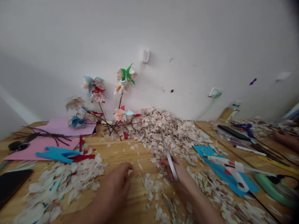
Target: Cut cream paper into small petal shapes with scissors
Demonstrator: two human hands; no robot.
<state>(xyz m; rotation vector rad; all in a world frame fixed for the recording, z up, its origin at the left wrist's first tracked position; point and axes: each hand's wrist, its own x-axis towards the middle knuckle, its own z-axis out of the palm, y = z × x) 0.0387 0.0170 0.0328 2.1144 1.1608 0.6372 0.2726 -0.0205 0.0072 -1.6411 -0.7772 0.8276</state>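
My right hand (181,174) is closed round the handles of a pair of scissors (168,155), whose blades point away toward the wall over a heap of pale paper scraps (168,130). My left hand (116,183) rests on the wooden table (123,149), fingers curled and pinching a small pale paper piece (130,171) at its tips. Cut petal shapes (63,177) lie in a pile to the left of that hand. More scraps lie between my two hands.
Paper flowers on twigs (105,96) lean against the wall behind pink sheets (58,133) and blue and red cut-offs (58,154). A white glue gun (233,171) lies on blue paper at right. A black phone (11,183) sits far left. Another person's hand (286,138) shows far right.
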